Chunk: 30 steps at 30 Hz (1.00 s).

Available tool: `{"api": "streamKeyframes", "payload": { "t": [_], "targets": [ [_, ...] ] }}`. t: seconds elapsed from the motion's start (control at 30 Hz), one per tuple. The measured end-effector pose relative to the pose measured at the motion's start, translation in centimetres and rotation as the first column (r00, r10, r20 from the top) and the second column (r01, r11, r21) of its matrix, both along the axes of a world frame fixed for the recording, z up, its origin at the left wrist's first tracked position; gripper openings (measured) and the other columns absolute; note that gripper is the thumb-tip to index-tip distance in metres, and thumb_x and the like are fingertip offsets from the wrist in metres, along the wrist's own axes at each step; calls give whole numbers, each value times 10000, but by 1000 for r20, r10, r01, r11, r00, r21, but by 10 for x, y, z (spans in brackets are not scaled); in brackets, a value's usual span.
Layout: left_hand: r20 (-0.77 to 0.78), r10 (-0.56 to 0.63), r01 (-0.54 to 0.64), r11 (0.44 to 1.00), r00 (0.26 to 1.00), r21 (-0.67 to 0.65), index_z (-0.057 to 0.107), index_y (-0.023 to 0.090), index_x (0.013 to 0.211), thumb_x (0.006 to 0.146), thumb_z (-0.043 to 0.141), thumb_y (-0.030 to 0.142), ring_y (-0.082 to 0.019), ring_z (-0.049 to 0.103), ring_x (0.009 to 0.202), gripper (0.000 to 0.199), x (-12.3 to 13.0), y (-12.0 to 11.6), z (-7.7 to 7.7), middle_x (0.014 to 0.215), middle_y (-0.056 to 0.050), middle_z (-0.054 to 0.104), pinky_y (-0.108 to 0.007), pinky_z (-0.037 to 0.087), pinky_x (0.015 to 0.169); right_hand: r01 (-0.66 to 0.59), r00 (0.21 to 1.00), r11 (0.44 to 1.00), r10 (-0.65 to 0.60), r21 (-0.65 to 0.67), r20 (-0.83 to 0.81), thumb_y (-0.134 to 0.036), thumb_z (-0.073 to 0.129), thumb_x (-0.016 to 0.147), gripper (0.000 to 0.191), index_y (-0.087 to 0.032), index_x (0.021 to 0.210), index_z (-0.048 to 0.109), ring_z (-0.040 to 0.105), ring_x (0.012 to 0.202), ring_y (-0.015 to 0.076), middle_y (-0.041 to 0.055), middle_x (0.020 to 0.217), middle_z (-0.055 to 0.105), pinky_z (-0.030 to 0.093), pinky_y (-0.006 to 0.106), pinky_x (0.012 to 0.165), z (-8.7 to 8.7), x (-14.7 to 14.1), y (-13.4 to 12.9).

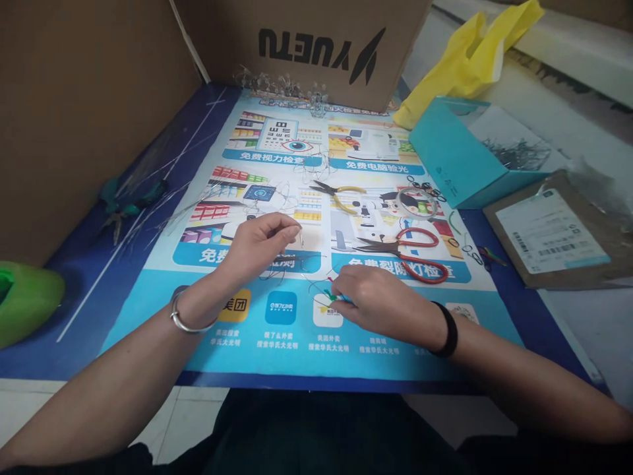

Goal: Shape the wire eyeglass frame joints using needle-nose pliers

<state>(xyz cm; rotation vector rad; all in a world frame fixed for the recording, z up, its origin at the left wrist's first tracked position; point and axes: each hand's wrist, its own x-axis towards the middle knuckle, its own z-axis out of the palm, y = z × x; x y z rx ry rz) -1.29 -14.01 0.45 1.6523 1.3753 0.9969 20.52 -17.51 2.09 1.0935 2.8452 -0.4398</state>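
Observation:
My left hand (262,244) is held above the poster sheet, thumb and forefinger pinched on a small thin pale piece (301,239) that looks like wire. To the right, my right hand (373,297) is closed low over the sheet, its fingertips hidden from view. Small green and red bits (330,294) and thin dark strands show beside those fingertips; whether they are gripped I cannot tell. Just beyond my right hand lie red-handled scissors (408,254). Farther back are yellow-handled pliers (341,193), jaws apart, near loose thin wires (277,191).
Teal-handled pliers (129,206) and long wires lie left, behind a green object (30,303). Wire pieces with clear beads (316,99) stand by the cardboard box (316,39). A tape roll (418,202), a teal box (459,158) and a labelled package (558,231) are right.

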Motion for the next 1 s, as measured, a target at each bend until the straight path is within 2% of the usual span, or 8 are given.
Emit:
{"api": "streamKeyframes", "payload": {
  "t": [0.1, 0.17, 0.27, 0.4, 0.53, 0.67, 0.83, 1.0],
  "targets": [
    [1, 7, -7, 1000, 1000, -4, 648, 184, 822, 807, 568, 354, -70, 491, 546, 189, 0, 0, 0, 705, 17, 624, -187, 387, 510, -14, 1000, 1000, 14, 1, -2, -168, 410, 862, 211, -131, 758, 589, 503, 680, 144, 76, 772, 600, 290, 268, 566, -5, -2, -1],
    [7, 9, -9, 1000, 1000, -10, 649, 181, 836, 805, 565, 357, -74, 499, 549, 198, 0, 0, 0, 716, 9, 626, -187, 393, 507, 13, 998, 1000, -15, -25, -66, -135, 425, 817, 178, -142, 709, 567, 477, 637, 127, 58, 722, 591, 280, 260, 551, -6, -1, 2],
    [13, 14, -14, 1000, 1000, -22, 644, 177, 843, 801, 565, 364, -77, 514, 551, 208, -2, 2, 0, 719, -1, 629, -184, 402, 500, 97, 967, 981, -133, -169, -218, -106, 484, 717, 107, -166, 646, 537, 443, 552, 94, 5, 612, 562, 279, 234, 512, -4, 3, 9],
    [-3, 43, -43, 998, 999, -48, 638, 171, 841, 794, 566, 364, -83, 539, 548, 211, -6, 6, -2, 702, -3, 629, -181, 404, 493, 133, 862, 865, -342, -484, -374, -133, 534, 674, 68, -183, 640, 505, 446, 502, 75, -40, 559, 523, 323, 204, 479, -1, 10, 20],
    [-118, 120, -128, 990, 986, -62, 640, 178, 817, 777, 576, 349, -90, 553, 531, 187, -10, 11, -3, 664, 12, 623, -196, 405, 507, 92, 780, 750, -464, -655, -421, -172, 569, 685, 95, -185, 649, 482, 397, 487, 62, -62, 545, 470, 312, 197, 453, -6, 14, 28],
    [-255, 122, -138, 989, 959, -44, 648, 188, 787, 778, 562, 347, -101, 539, 511, 181, -11, 15, -4, 607, 21, 615, -217, 389, 513, 49, 720, 651, -548, -757, -425, -189, 608, 682, 121, -179, 667, 489, 418, 493, 57, -61, 561, 496, 334, 196, 462, -6, 16, 31],
    [-396, 64, -63, 998, 916, 16, 654, 200, 774, 789, 549, 342, -127, 536, 552, 177, -10, 17, -10, 601, 13, 617, -237, 376, 533, -22, 635, 508, -658, -861, -405, -192, 651, 675, 143, -173, 712, 515, 500, 501, 62, -53, 564, 551, 392, 195, 490, -5, 17, 33],
    [-458, 108, -11, 978, 882, 209, 643, 203, 919, 795, 558, 294, -132, 551, 643, 176, -11, 14, -11, 854, -24, 662, -262, 411, 633, -102, 608, 484, -661, -869, -439, -181, 660, 689, 136, -162, 755, 543, 523, 523, 51, -48, 600, 572, 404, 177, 506, -7, 18, 34]
  ]
}}
